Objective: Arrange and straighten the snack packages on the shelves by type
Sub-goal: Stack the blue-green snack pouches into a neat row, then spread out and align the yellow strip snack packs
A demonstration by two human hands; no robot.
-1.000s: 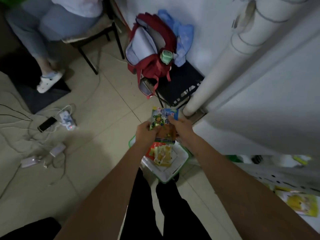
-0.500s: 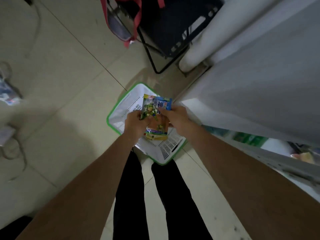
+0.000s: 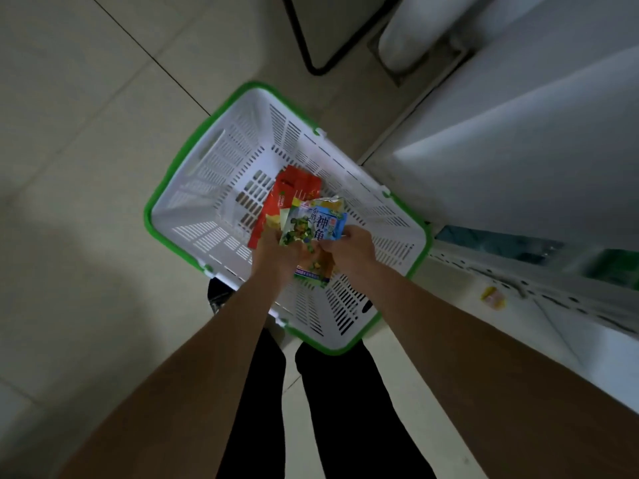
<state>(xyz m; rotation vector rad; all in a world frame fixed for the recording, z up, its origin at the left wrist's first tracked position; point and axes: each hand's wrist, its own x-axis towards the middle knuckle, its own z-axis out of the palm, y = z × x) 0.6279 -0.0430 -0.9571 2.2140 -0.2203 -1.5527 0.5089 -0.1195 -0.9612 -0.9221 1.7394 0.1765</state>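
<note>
Both bare forearms reach forward and down from the bottom corners, converging over a white slotted basket with a green rim that sits on the tiled floor. The left hand is seen from the back, knuckles up, its fingers curled round the left edge of a blue and green snack packet; the fingertips themselves are hidden under the wrapper. Behind that hand lies a red snack packet, with a yellow-printed corner showing at the thumb; whether the left hand also holds it or it merely lies in the basket cannot be told. The right hand pinches the packet's right edge, fingers bent, thumb hidden beneath. The packet hangs above the basket's middle, its lower part masked by both hands. Further right stands a white shelf unit, its perforated lower shelf blurred, with dim green packages and a small yellow tag too soft to read.
</note>
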